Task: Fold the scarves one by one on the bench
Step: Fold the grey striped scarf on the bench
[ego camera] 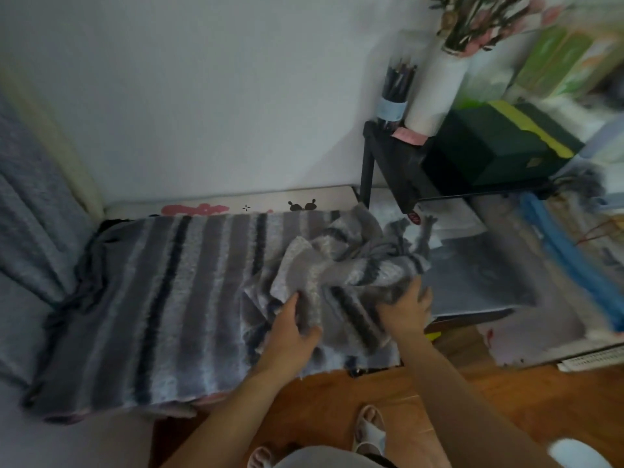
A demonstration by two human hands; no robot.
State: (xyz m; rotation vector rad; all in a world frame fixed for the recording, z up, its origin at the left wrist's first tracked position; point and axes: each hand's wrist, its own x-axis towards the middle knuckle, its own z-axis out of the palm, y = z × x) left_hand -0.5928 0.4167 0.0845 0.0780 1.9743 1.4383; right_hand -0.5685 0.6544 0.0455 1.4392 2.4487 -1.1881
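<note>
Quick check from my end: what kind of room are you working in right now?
Probably a room in a home. A striped scarf lies spread over a low bench against the wall, a black side table carries a vase of flowers and a pencil cup, and the floor is wood.

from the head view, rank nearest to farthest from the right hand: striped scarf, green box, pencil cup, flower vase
1. striped scarf, gripped by the right hand
2. green box, up and right on the black table
3. pencil cup and flower vase, side by side behind the box; too close to call
</note>
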